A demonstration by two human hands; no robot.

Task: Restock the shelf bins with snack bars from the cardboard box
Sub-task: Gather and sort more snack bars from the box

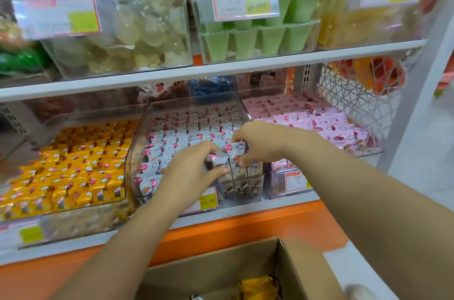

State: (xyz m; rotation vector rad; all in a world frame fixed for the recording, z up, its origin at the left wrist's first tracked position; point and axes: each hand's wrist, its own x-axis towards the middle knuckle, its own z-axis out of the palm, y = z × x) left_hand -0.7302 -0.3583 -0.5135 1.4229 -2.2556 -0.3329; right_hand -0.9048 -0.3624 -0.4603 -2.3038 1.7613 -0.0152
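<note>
A clear middle shelf bin (pixel 137 152) holds rows of white-wrapped snack bars (pixel 177 137). Both my hands are over its front part. My left hand (pixel 194 172) curls its fingers round a few upright white bars (pixel 221 164) at the front row. My right hand (pixel 258 142) pinches the top of another white bar (pixel 237 152) beside them. The cardboard box (pixel 290 275) stands open below the shelf, with a yellow wrapped bar (pixel 258 287) inside.
A bin of yellow-wrapped bars (pixel 73 172) sits to the left, a bin of pink-wrapped bars (pixel 326 125) to the right. An orange shelf edge (pixel 245 228) runs below. Upper shelf bins (pixel 245 36) hold jelly sweets behind price tags. A white mesh basket (pixel 356 95) hangs at right.
</note>
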